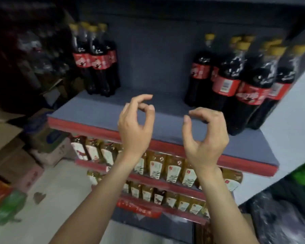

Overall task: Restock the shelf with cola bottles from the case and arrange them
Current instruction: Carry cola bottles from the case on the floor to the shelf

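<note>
The grey shelf (pixel 102 110) with a red front edge holds two groups of dark cola bottles with red labels and yellow caps. A small group (pixel 95 60) stands at the back left. A larger group (pixel 243 81) fills the right side. Between the groups the shelf is bare. My left hand (pixel 136 127) and my right hand (pixel 206 136) are raised side by side in front of this bare stretch. Both have loosely curved fingers, thumbs apart from them, and hold nothing. No case of bottles is in view.
Lower shelves (pixel 165 166) carry rows of yellow bottles with white labels. Cardboard boxes (pixel 9 138) and coloured packs (pixel 4 201) lie on the floor at the left. A white side panel (pixel 292 110) closes the shelf on the right, with dark bags (pixel 280 213) below it.
</note>
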Available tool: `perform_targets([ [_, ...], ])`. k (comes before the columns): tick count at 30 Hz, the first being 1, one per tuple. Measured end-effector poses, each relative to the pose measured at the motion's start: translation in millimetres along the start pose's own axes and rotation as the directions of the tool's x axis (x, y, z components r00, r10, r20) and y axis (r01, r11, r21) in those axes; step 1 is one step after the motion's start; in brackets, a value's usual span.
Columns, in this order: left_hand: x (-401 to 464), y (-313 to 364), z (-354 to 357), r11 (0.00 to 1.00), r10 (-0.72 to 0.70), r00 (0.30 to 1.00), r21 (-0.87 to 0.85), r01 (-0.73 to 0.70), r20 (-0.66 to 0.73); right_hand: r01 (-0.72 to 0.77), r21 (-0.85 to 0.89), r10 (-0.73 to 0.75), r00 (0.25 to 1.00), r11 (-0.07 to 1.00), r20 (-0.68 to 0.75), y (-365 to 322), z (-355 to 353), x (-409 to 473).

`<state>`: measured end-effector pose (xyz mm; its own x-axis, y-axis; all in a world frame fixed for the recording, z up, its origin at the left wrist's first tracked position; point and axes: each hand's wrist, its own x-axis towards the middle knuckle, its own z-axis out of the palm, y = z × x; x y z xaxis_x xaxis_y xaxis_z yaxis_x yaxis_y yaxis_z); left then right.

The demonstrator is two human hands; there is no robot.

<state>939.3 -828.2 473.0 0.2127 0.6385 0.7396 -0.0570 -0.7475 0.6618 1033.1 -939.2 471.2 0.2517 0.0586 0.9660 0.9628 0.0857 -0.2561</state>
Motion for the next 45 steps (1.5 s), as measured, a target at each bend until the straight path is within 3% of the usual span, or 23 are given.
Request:
perform_targets([
  [3, -25.8, -23.1, -77.6, 0.992, 0.023, 0.998, 0.124, -0.015, -0.063, -0.024, 0.138, -0.001, 0.984, 0.990, 0.180, -52.0, 45.5, -43.6],
  [6, -56.5, -60.2, -159.5, 0.927, 0.035, 0.998, 0.373, -0.049, 0.043, -0.161, 0.227, 0.040, 0.887, 0.961, 0.461, -101.1, 89.5, -100.2],
  [9, -91.2, -105.1, -245.9, 0.792, -0.179, 0.964, 0.610, 0.022, 0.198, -0.337, 0.221, 0.087, 0.700, 0.915, 0.709, -146.9, 135.1, -155.8],
  [12, -127.5, -141.6, -330.5, 0.683, -0.474, 0.867, 0.685, 0.253, 0.152, -0.532, 0.099, 0.167, 0.428, 0.841, 0.888, -197.8, 175.6, -204.5],
  [14, -149.2, -163.0, -379.7, 0.583, -0.634, 0.770, 0.698, 0.415, 0.073, -0.557, 0.007, 0.192, 0.298, 0.830, 0.935, -229.3, 200.4, -235.5],
  [18, -181.4, -202.6, -461.7, 0.388, -0.826, 0.561, 0.662, 0.641, -0.059, -0.485, -0.046, 0.143, 0.165, 0.873, 0.976, -279.6, 251.5, -283.3],
  [23, -192.0, -263.0, -542.1, 0.263, -0.855, 0.461, 0.569, 0.779, -0.236, -0.405, -0.052, 0.055, -0.004, 0.913, 0.998, -316.1, 336.2, -321.4],
  [29, -138.0, -372.8, -626.8, 0.221, -0.850, 0.480, 0.679, 0.700, -0.218, -0.315, 0.030, -0.058, -0.081, 0.949, 0.995, -349.0, 491.9, -349.1],
  [32, -87.2, -432.1, -675.5, 0.171, -0.823, 0.490, 0.696, 0.697, -0.288, -0.304, 0.064, -0.098, -0.098, 0.951, 0.990, -361.3, 586.2, -348.8],
  [39, 36.3, -562.1, -763.1, 0.157, -0.806, 0.433, 0.558, 0.815, -0.405, -0.349, 0.099, -0.117, -0.031, 0.932, 0.993, -401.9, 788.7, -325.4],
  [45, 100.7, -698.4, -824.1, 0.093, -0.857, 0.364, 0.588, 0.804, -0.364, -0.342, 0.089, -0.096, -0.003, 0.936, 0.995, -427.6, 930.2, -355.2],
])
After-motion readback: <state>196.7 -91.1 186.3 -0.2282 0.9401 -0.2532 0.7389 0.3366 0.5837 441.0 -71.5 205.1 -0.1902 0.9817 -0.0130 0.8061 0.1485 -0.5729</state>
